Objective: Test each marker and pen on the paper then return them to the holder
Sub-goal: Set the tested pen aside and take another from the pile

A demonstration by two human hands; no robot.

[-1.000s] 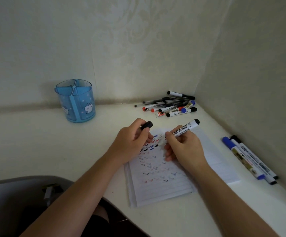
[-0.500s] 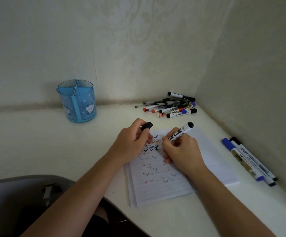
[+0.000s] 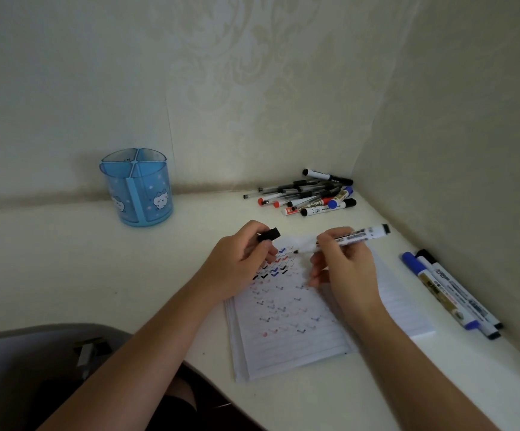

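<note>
A lined paper pad [image 3: 286, 337] with several red, blue and black tick marks lies on the white desk. My right hand [image 3: 342, 269] pinches an uncapped white whiteboard marker [image 3: 358, 235], held nearly level just above the pad's top edge, black tip pointing left. My left hand [image 3: 240, 262] rests on the pad's upper left and pinches the marker's black cap [image 3: 269, 235]. The blue holder [image 3: 137, 188], divided into compartments, stands at the back left. A pile of pens and markers [image 3: 311, 194] lies in the back corner.
Two capped markers, one blue [image 3: 436, 287] and one black [image 3: 457, 290], lie side by side along the right wall. A dark chair [image 3: 34, 368] sits at the lower left below the desk edge. Walls close off the back and the right.
My right hand lifted the marker's tip off the pad and turned the marker nearly level, tip pointing left toward the cap. My left hand stayed in place with the cap.
</note>
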